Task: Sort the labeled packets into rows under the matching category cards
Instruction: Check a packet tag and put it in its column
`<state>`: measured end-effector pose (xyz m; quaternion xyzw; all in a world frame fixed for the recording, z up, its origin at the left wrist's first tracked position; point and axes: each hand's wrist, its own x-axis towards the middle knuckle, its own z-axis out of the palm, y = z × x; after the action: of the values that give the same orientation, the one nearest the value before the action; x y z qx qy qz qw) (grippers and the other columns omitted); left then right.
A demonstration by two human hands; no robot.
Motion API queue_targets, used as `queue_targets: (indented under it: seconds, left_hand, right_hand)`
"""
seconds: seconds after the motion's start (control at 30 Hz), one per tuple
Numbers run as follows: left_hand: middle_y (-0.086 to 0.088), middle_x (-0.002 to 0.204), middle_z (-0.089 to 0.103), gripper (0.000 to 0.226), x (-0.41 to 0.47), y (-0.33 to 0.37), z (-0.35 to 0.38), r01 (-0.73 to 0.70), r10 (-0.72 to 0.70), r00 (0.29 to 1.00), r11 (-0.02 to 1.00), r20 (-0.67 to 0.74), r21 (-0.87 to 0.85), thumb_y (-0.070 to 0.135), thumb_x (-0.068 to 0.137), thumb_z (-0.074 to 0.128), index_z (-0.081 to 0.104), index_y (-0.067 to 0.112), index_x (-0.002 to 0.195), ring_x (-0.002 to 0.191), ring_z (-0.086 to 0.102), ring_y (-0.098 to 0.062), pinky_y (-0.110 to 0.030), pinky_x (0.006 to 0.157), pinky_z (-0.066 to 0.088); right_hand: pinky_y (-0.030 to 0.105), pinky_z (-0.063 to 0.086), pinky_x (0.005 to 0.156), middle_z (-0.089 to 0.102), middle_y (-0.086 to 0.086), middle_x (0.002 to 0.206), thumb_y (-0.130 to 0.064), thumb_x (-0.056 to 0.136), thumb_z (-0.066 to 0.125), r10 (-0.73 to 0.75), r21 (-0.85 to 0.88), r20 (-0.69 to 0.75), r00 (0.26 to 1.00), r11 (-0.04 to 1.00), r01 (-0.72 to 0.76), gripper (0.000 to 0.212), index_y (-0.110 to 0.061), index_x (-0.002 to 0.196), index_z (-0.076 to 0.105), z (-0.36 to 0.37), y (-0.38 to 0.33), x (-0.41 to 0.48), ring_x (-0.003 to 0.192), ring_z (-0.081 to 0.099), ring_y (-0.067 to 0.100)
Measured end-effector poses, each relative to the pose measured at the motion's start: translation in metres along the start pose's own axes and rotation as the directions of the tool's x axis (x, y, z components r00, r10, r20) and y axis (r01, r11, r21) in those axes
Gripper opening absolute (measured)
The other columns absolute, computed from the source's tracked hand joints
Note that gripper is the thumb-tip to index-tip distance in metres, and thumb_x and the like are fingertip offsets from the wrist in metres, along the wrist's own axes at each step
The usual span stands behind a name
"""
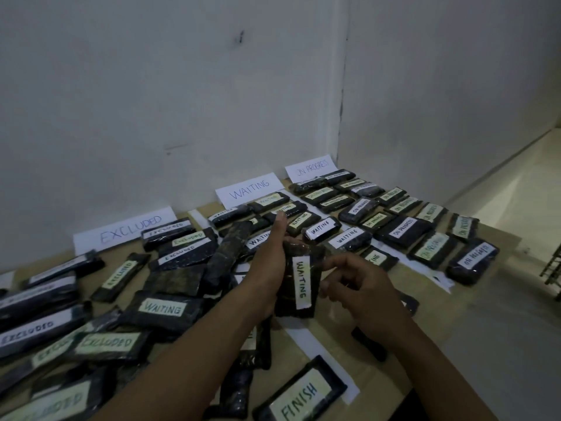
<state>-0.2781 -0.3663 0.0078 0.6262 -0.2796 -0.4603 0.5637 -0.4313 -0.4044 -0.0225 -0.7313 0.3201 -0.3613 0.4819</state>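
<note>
The held packet (302,282), gripped in the fingers of the left hand (267,268) and just beside the right hand (361,287) fingertips, bears an upright white strip reading WAITING. Beyond the left thumb tip stands the WAITING card (249,189), with the EXCLUDED card (130,229) to its left and the ON PROGRESS card (312,167) to its right. WAITING packets (321,229) lie past the thumb, EXCLUDED packets (104,341) left of the left fingers, and ON PROGRESS packets (403,230) beyond the right fingers. Nearer than both hands lies the FINISH packet (300,396).

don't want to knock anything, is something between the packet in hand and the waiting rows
Nothing visible blocks it. The left hand holds the WAITING packet raised just in front of the WAITING rows; one unlabelled packet lies askew at their left.
</note>
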Motion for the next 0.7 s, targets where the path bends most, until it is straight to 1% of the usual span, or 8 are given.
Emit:
queue_targets:
  seconds: [0.1, 0.2, 0.27, 0.33, 0.4, 0.5, 0.6, 0.7]
  left_hand:
    - [-0.009, 0.071, 0.066, 0.076, -0.007, -0.001, -0.005, -0.086, 0.088, 0.986, 0.996, 0.14, -0.016, 0.084, 0.072, 0.039, 0.066, 0.013, 0.071, 0.065, 0.062, -0.024, -0.036, 0.074, 0.047]
    - [-0.012, 0.073, 0.062, 0.068, -0.01, -0.003, -0.005, -0.115, 0.12, 0.98, 0.993, 0.158, -0.037, 0.08, 0.068, 0.056, 0.066, 0.012, 0.075, 0.071, 0.06, -0.027, -0.043, 0.079, 0.048]
    - [-0.014, 0.075, 0.057, 0.053, -0.01, -0.004, -0.009, -0.122, 0.129, 0.975, 0.991, 0.18, -0.05, 0.064, 0.061, 0.071, 0.064, 0.013, 0.075, 0.073, 0.057, -0.028, -0.042, 0.077, 0.047]
    - [-0.014, 0.075, 0.053, 0.035, -0.009, -0.006, -0.013, -0.148, 0.155, 0.968, 0.988, 0.198, -0.052, 0.035, 0.058, 0.076, 0.063, 0.01, 0.078, 0.074, 0.055, -0.028, -0.037, 0.07, 0.047]
    - [-0.012, 0.069, 0.056, 0.02, -0.01, -0.008, -0.017, -0.165, 0.176, 0.966, 0.984, 0.187, -0.073, 0.011, 0.06, 0.069, 0.063, 0.007, 0.079, 0.066, 0.055, -0.024, -0.026, 0.057, 0.047]
    - [-0.01, 0.066, 0.062, 0.016, -0.014, -0.008, -0.021, -0.172, 0.186, 0.973, 0.979, 0.135, -0.111, -0.009, 0.07, 0.064, 0.064, 0.005, 0.078, 0.06, 0.059, -0.02, -0.023, 0.05, 0.047]
    - [-0.01, 0.072, 0.067, 0.019, -0.015, -0.007, -0.023, -0.19, 0.201, 0.978, 0.968, 0.054, -0.163, -0.012, 0.072, 0.066, 0.065, 0.006, 0.076, 0.067, 0.064, -0.026, -0.026, 0.052, 0.052]
    - [-0.013, 0.084, 0.067, 0.019, -0.015, -0.008, -0.023, -0.222, 0.227, 0.974, 0.955, 0.005, -0.195, -0.011, 0.074, 0.068, 0.065, 0.007, 0.079, 0.074, 0.067, -0.029, -0.03, 0.054, 0.055]
  right_hand:
    - [0.027, 0.049, 0.057, 0.067, 0.006, 0.067, -0.008, 0.086, 0.066, 0.004, 0.054, 0.019, 1.0, 0.999, -0.005, 0.012, -0.019, 0.091, 0.064, 0.008, -0.004, 0.003, 0.062, 0.064, 0.016]
    - [0.033, 0.051, 0.057, 0.066, 0.009, 0.066, -0.007, 0.086, 0.065, -0.008, 0.102, 0.025, 1.0, 0.995, 0.006, 0.007, -0.013, 0.09, 0.065, 0.016, -0.007, 0.006, 0.061, 0.064, 0.022]
    - [0.031, 0.05, 0.055, 0.066, 0.006, 0.066, -0.007, 0.085, 0.066, -0.002, 0.118, 0.03, 1.0, 0.993, -0.002, 0.005, -0.012, 0.085, 0.066, 0.017, -0.008, 0.008, 0.06, 0.062, 0.019]
    - [0.026, 0.049, 0.054, 0.065, 0.002, 0.065, -0.008, 0.084, 0.068, 0.013, 0.129, 0.024, 1.0, 0.992, -0.016, 0.004, -0.011, 0.082, 0.066, 0.016, -0.009, 0.01, 0.058, 0.061, 0.015]
    - [0.023, 0.051, 0.055, 0.066, 0.002, 0.067, -0.01, 0.082, 0.071, 0.024, 0.154, -0.01, 1.0, 0.988, -0.022, 0.005, -0.013, 0.08, 0.067, 0.013, -0.01, 0.011, 0.06, 0.062, 0.014]
    - [0.029, 0.055, 0.061, 0.07, 0.004, 0.076, -0.014, 0.082, 0.071, 0.06, 0.17, -0.104, 0.993, 0.985, -0.042, 0.006, -0.017, 0.08, 0.067, 0.009, -0.008, 0.014, 0.07, 0.067, 0.019]
    - [0.031, 0.055, 0.059, 0.071, 0.0, 0.078, -0.018, 0.083, 0.068, 0.103, 0.293, -0.15, 0.983, 0.954, -0.056, 0.004, -0.017, 0.087, 0.067, 0.006, -0.006, 0.013, 0.07, 0.068, 0.016]
    - [0.033, 0.052, 0.054, 0.07, 0.006, 0.084, -0.02, 0.078, 0.069, 0.081, 0.382, -0.083, 0.993, 0.923, -0.043, 0.026, -0.014, 0.103, 0.064, 0.002, -0.008, 0.01, 0.067, 0.066, 0.022]
